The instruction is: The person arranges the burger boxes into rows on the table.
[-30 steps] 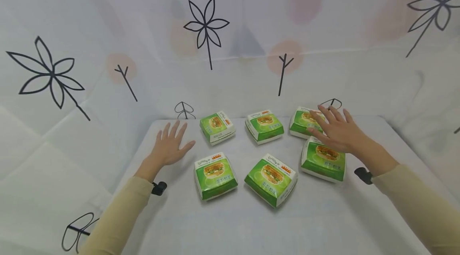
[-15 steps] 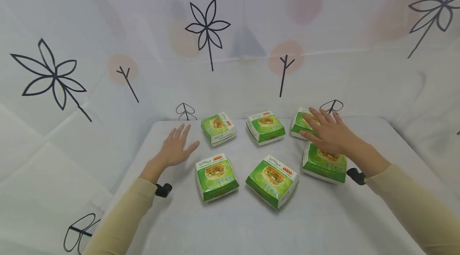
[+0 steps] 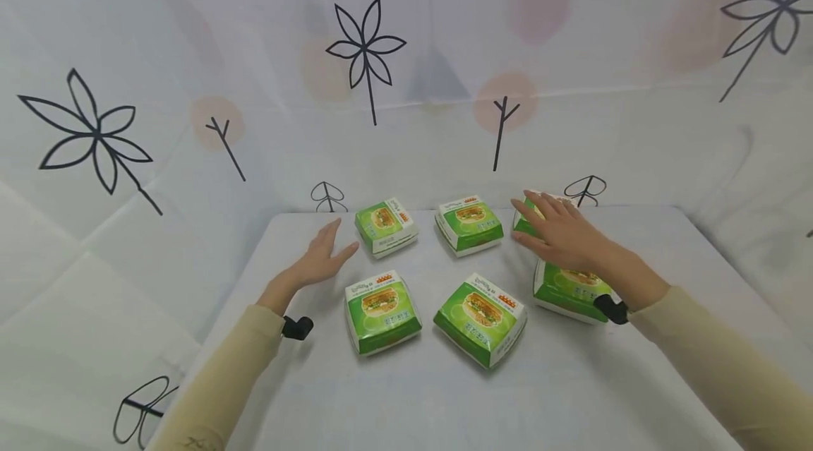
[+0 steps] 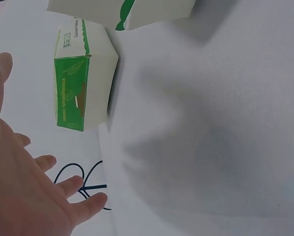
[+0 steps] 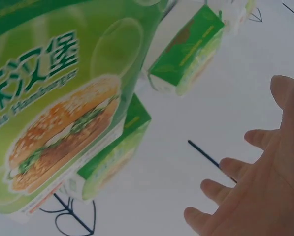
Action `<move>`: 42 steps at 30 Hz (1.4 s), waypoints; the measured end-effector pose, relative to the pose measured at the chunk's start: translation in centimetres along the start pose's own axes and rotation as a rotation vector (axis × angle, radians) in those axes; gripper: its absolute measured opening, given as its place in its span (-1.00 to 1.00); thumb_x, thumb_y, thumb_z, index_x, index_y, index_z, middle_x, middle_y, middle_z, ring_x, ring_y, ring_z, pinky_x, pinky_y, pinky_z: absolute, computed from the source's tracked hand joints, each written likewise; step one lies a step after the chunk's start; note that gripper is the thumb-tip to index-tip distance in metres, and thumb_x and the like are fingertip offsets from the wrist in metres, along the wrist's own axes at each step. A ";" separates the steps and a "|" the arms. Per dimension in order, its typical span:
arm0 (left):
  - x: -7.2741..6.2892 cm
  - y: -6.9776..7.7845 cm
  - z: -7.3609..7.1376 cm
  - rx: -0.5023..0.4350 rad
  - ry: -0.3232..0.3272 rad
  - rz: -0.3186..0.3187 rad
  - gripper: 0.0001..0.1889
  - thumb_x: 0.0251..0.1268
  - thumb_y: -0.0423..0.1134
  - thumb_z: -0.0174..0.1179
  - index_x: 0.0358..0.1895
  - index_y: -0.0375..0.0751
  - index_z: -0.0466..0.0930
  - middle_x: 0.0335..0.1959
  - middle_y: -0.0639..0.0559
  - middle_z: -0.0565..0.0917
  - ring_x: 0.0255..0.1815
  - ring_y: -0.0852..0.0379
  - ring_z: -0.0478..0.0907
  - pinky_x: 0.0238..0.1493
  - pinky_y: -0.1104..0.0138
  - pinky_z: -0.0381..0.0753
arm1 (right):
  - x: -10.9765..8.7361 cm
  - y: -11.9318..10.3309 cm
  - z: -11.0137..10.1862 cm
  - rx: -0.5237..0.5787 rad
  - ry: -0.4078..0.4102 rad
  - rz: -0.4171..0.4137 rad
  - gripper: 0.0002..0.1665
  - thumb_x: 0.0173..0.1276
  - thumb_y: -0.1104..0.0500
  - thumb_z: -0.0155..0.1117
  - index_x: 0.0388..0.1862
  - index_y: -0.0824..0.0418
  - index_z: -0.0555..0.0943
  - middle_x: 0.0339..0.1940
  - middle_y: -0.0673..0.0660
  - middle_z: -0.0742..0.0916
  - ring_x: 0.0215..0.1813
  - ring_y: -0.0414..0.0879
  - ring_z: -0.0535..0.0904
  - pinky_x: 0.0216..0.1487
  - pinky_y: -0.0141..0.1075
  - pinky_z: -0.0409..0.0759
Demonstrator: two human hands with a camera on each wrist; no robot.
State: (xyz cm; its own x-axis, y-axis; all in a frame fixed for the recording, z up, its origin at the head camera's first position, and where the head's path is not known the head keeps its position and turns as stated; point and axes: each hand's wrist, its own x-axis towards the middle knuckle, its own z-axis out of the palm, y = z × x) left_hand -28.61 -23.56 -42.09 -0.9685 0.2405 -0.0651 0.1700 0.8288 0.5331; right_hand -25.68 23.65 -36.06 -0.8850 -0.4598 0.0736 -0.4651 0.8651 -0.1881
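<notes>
My left hand (image 3: 317, 260) hovers to the left of the green-and-white hamburger boxes, fingers straight and thumb spread, holding nothing. Closest to it are the back left box (image 3: 386, 227) and the front left box (image 3: 382, 312). In the left wrist view a gap separates the hand (image 4: 33, 191) from a box (image 4: 70, 93). With fingers spread, my right hand (image 3: 568, 236) is over the right-hand pair, partly hiding the back right box (image 3: 522, 224) and the front right box (image 3: 562, 289). From the right wrist, that hand (image 5: 260, 187) appears apart from the boxes.
The back middle box (image 3: 470, 225) and front middle box (image 3: 480, 320) lie between my hands, all boxes forming two rows of three. They sit on a white-covered table (image 3: 444, 409). A white cloth (image 3: 419, 147) with printed plants hangs behind it. Each wrist bears a black camera.
My left hand has moved to the right and turned, closer to the left boxes. The right hand has shifted left over the right-hand boxes. The boxes have stayed put.
</notes>
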 end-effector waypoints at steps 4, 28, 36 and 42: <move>0.3 -0.2 0.1 -0.033 -0.012 -0.035 -0.05 0.56 0.31 -0.11 0.68 -0.20 -0.33 0.68 -0.31 -0.21 0.66 -0.36 -0.25 0.57 -0.26 -0.13 | 0.3 -0.4 0.0 0.020 -0.005 -0.005 -0.14 0.65 -0.23 -0.06 0.69 0.20 0.05 0.66 0.41 0.06 0.63 0.43 -0.10 0.54 0.39 -0.21; 2.0 -0.3 -0.7 -0.216 -0.101 -0.128 0.03 0.49 0.35 -0.02 0.68 -0.05 -0.42 0.70 -0.22 -0.31 0.68 -0.25 -0.39 0.58 -0.24 -0.22 | 2.9 -4.0 0.7 0.231 -0.019 -0.110 -0.11 0.62 -0.05 0.13 0.66 0.34 0.00 0.64 0.44 0.12 0.60 0.43 0.05 0.50 0.35 0.14; 2.9 -0.8 -1.0 -0.220 -0.117 -0.162 0.05 0.47 0.39 -0.02 0.68 -0.06 -0.43 0.70 -0.20 -0.33 0.68 -0.22 -0.44 0.58 -0.23 -0.28 | 4.3 -6.0 0.7 0.358 -0.060 -0.108 -0.10 0.62 -0.01 0.12 0.66 0.35 -0.05 0.63 0.47 0.09 0.60 0.44 0.03 0.51 0.35 0.13; 3.4 -1.2 -0.8 -0.277 -0.130 -0.190 0.09 0.42 0.43 0.02 0.68 -0.01 -0.44 0.70 -0.16 -0.32 0.68 -0.23 -0.40 0.58 -0.24 -0.23 | 5.5 -6.7 1.5 0.395 -0.098 -0.105 -0.10 0.61 0.03 0.12 0.65 0.40 -0.05 0.62 0.53 0.06 0.61 0.44 -0.02 0.53 0.33 0.09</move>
State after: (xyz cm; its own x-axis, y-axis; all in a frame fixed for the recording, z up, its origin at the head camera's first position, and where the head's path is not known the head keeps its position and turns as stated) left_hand -32.25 -24.19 -42.26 -0.9437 0.1727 -0.2821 -0.0835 0.7009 0.7084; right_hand -27.34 15.03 -35.82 -0.8182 -0.5745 0.0225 -0.4910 0.6780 -0.5470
